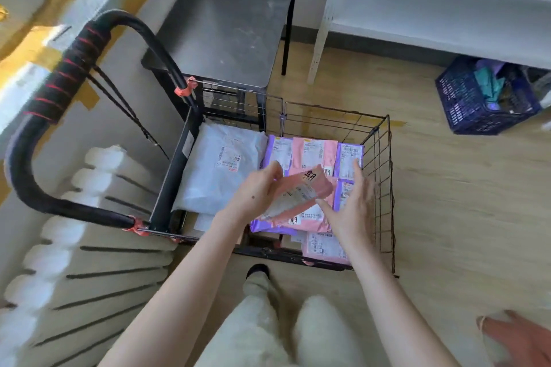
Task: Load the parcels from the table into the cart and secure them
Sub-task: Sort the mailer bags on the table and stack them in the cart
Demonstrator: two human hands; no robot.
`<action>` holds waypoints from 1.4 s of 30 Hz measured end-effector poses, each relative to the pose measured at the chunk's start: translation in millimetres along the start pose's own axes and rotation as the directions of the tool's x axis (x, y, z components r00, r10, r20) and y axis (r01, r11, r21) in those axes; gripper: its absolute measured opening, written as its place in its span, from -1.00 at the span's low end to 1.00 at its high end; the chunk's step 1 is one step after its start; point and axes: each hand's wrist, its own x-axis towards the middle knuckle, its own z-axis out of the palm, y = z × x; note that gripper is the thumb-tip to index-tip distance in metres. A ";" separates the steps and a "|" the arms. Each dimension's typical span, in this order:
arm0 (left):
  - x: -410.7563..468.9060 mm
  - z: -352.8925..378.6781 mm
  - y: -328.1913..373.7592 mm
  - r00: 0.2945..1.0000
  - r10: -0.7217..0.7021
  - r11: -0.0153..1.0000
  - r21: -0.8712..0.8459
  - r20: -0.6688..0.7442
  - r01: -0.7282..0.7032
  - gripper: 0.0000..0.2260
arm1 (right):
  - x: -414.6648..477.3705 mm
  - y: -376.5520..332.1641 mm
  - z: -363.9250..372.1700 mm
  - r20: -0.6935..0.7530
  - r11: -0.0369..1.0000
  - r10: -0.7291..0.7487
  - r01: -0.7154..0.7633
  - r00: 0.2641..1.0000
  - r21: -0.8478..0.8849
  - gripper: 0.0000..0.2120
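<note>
- pink plastic mailer parcel [301, 194], tilted, held over the purple and pink flat parcels [347, 158] in the black wire cart [380, 176], toward its near right corner.
- left hand [256, 191] grips the parcel's left end.
- right hand [351, 205] spread, fingers straight, just beside its right end.
- large white bag parcel [220, 167] lies along the cart's left wall.
- grey metal bench [232, 15] stands beyond the cart's far edge.

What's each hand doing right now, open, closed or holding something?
Left hand: holding the pink parcel over the cart.
Right hand: open, beside the pink parcel, gripping nothing.
</note>
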 end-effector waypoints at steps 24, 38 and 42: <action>61.1 169.3 -110.6 0.633 -0.254 0.822 0.509 0.731 -0.257 -0.83 | 14.4 142.8 143.2 0.833 0.904 0.152 0.267 0.532 -0.335 -0.82; 66.8 216.2 -133.9 0.634 -0.340 0.728 0.621 0.694 -0.289 -0.70 | 12.3 171.3 184.6 0.835 0.823 0.275 0.333 0.476 -0.460 -0.88; 66.3 209.8 -136.7 0.673 -0.337 0.784 0.592 0.659 -0.187 -0.77 | 12.6 172.7 180.8 0.837 0.827 0.295 0.316 0.462 -0.466 -0.84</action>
